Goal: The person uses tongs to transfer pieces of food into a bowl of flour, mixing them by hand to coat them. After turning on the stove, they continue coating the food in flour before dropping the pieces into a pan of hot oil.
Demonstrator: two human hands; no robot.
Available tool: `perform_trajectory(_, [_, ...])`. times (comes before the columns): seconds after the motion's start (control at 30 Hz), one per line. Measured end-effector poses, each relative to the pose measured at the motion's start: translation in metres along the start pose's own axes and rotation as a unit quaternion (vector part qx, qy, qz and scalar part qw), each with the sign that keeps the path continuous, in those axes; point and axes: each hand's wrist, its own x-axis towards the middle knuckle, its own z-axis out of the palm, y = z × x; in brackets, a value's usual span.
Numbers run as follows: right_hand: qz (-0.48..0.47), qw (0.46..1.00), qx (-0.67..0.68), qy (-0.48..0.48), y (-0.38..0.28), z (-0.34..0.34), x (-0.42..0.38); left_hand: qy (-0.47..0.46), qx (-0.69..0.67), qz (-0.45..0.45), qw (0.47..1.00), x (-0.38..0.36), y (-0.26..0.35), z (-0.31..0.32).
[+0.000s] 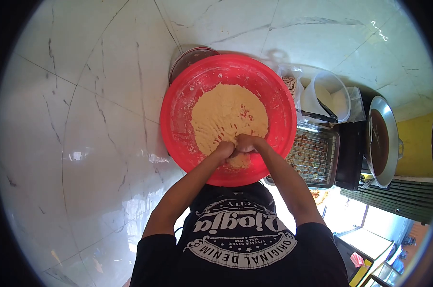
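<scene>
A large red plastic basin (176, 119) stands right in front of me, with a wide bed of pale yellow flour (226, 105) spread in it. Finger tracks run through the flour, and red plastic shows through in places. Both my hands are low in the basin, close together at the near side of the flour. My left hand (224, 151) is closed, fingers curled downward. Beside it, my right hand (246, 143) is closed too. Whatever lies within the fingers is hidden. A smaller flour heap (239, 161) lies just below my hands.
Right of the basin are a clear plastic tub (338, 93) with pale contents, a bag (291, 79), a wire rack (317, 155) over a tray, and a large metal pan (391, 138) holding brown liquid. Marbled tile (101, 119) spans the left. A round rim (185, 60) shows behind the basin.
</scene>
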Motion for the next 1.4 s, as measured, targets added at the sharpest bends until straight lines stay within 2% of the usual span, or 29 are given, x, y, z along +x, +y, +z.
perform_trajectory(0.03, [0.001, 1.000, 0.001, -0.003, -0.011, -0.004, -0.013, -0.004, 0.012, 0.054, 0.998, -0.012, 0.003, 0.002])
perform_trajectory(0.07, [-0.004, 1.000, -0.013, 0.011, -0.021, -0.013, -0.028, -0.005, 0.013, 0.051, 0.999, -0.025, 0.007, 0.003])
perform_trajectory(0.13, [-0.010, 0.999, -0.028, 0.027, -0.023, -0.023, -0.037, 0.065, 0.068, 0.152, 0.984, -0.045, 0.016, 0.001])
perform_trajectory(0.2, [-0.127, 0.990, -0.012, 0.054, -0.014, -0.024, -0.038, 0.059, 0.083, 0.173, 0.980, -0.048, 0.014, -0.006])
perform_trajectory(0.23, [-0.127, 0.990, -0.014, 0.054, -0.014, -0.028, -0.040, 0.054, 0.097, 0.197, 0.974, -0.050, 0.016, -0.010])
perform_trajectory(0.27, [-0.113, 0.992, -0.027, 0.056, -0.014, -0.029, -0.042, 0.054, 0.096, 0.197, 0.974, -0.053, 0.017, -0.017])
perform_trajectory(0.33, [-0.097, 0.993, -0.039, 0.059, -0.016, -0.033, -0.051, -0.060, 0.238, 0.196, 0.949, -0.077, 0.036, -0.024])
perform_trajectory(0.4, [-0.125, 0.988, -0.086, -0.016, -0.017, -0.037, -0.057, -0.047, 0.211, 0.176, 0.960, -0.080, 0.040, -0.028])
perform_trajectory(0.43, [-0.125, 0.988, -0.086, -0.013, -0.010, -0.036, -0.047, -0.033, 0.183, 0.155, 0.970, -0.080, 0.042, -0.030])
perform_trajectory(0.47, [-0.054, 0.989, -0.137, 0.029, 0.000, -0.033, -0.030, -0.034, 0.184, 0.157, 0.970, -0.060, 0.031, -0.033])
perform_trajectory(0.5, [0.019, 0.980, -0.186, 0.070, 0.007, -0.030, -0.021, 0.065, 0.149, 0.113, 0.980, -0.023, 0.009, -0.037])
perform_trajectory(0.53, [0.020, 0.980, -0.186, 0.072, 0.005, -0.026, -0.020, 0.163, 0.111, 0.070, 0.978, -0.002, -0.002, -0.039])
perform_trajectory(0.57, [0.086, 0.986, -0.088, 0.115, 0.001, -0.020, -0.017, 0.163, 0.112, 0.072, 0.978, -0.004, 0.003, -0.034])
perform_trajectory(0.6, [0.151, 0.976, 0.011, 0.155, -0.003, -0.013, -0.015, 0.106, 0.031, 0.013, 0.994, -0.011, 0.010, -0.023])
perform_trajectory(0.63, [0.151, 0.976, 0.012, 0.154, 0.000, -0.005, -0.007, 0.048, -0.051, -0.047, 0.996, -0.015, 0.014, -0.014])
perform_trajectory(0.7, [0.109, 0.964, 0.223, 0.097, -0.001, 0.003, 0.006, 0.053, -0.043, -0.035, 0.997, -0.019, 0.021, 0.000])
perform_trajectory(0.77, [0.095, 0.969, 0.200, 0.110, 0.001, 0.000, 0.006, 0.055, -0.037, -0.027, 0.997, -0.020, 0.020, 0.008])
perform_trajectory(0.83, [0.081, 0.973, 0.178, 0.120, -0.006, -0.004, -0.005, 0.191, 0.075, 0.112, 0.972, -0.024, 0.015, 0.010])
perform_trajectory(0.9, [-0.012, 0.969, 0.205, 0.136, -0.008, -0.010, -0.020, 0.165, 0.106, 0.102, 0.975, -0.045, 0.024, 0.000])
perform_trajectory(0.93, [-0.012, 0.969, 0.205, 0.136, -0.005, -0.013, -0.022, 0.137, 0.139, 0.095, 0.976, -0.053, 0.029, -0.007])
perform_trajectory(1.03, [-0.045, 0.990, 0.113, 0.071, 0.000, -0.024, -0.019, 0.133, 0.194, 0.109, 0.966, -0.046, 0.040, -0.026])
perform_trajectory(1.07, [-0.046, 0.988, 0.057, 0.137, -0.002, -0.025, -0.014, 0.132, 0.194, 0.109, 0.966, -0.042, 0.044, -0.027])
perform_trajectory(1.1, [-0.049, 0.978, -0.003, 0.203, -0.002, -0.026, -0.006, 0.173, 0.209, 0.165, 0.948, -0.033, 0.046, -0.029])
perform_trajectory(1.13, [-0.050, 0.978, -0.004, 0.204, 0.003, -0.021, 0.006, 0.212, 0.223, 0.220, 0.926, -0.022, 0.043, -0.030])
perform_trajectory(1.17, [-0.044, 0.970, -0.028, 0.239, 0.008, -0.013, 0.017, 0.212, 0.222, 0.221, 0.926, -0.012, 0.038, -0.030])
perform_trajectory(1.23, [-0.040, 0.960, -0.053, 0.271, 0.008, 0.002, 0.024, 0.079, 0.248, 0.239, 0.935, 0.011, 0.021, -0.031])
perform_trajectory(1.27, [-0.019, 0.969, -0.100, 0.226, 0.005, 0.009, 0.023, 0.080, 0.247, 0.241, 0.935, 0.016, 0.012, -0.027])
perform_trajectory(1.33, [0.003, 0.974, -0.144, 0.177, 0.004, 0.012, 0.020, 0.076, 0.381, 0.252, 0.886, 0.005, 0.002, -0.013])
perform_trajectory(1.4, [-0.052, 0.974, -0.207, 0.081, 0.007, 0.002, 0.010, 0.066, 0.400, 0.232, 0.884, -0.032, 0.022, -0.011])
